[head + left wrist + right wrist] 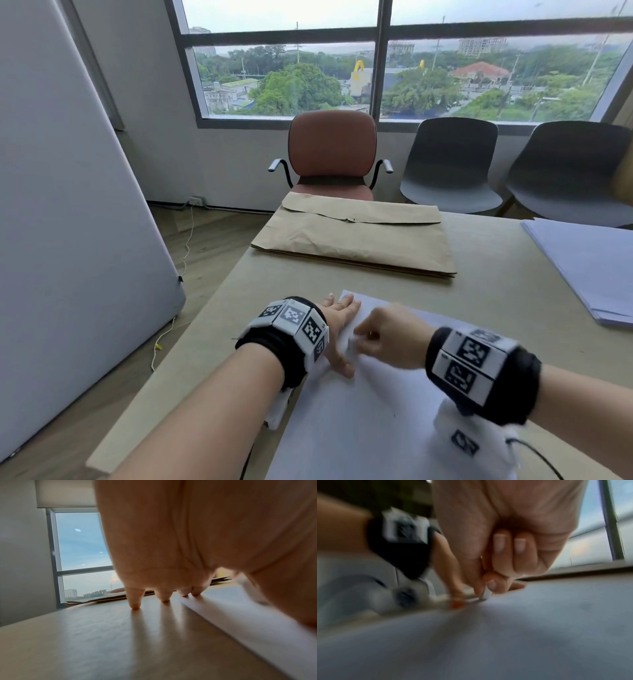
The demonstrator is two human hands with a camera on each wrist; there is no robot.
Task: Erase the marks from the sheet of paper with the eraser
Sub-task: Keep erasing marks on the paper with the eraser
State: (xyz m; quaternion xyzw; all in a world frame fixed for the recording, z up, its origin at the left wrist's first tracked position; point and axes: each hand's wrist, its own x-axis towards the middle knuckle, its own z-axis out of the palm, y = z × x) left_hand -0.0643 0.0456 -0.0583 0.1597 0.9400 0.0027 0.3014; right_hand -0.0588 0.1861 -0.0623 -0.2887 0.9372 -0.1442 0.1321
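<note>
A white sheet of paper lies on the tan table in front of me. My left hand lies flat with straight fingers across the sheet's left edge, fingertips down on table and paper. My right hand is curled, blurred with motion, and pinches a small white eraser between thumb and fingers, its tip on the paper near the left hand. A tiny dark mark shows lower on the sheet.
A brown paper envelope lies beyond the sheet. A stack of white paper sits at the right. Behind the table stand a red-brown chair and two grey chairs, below a window. A white board stands left.
</note>
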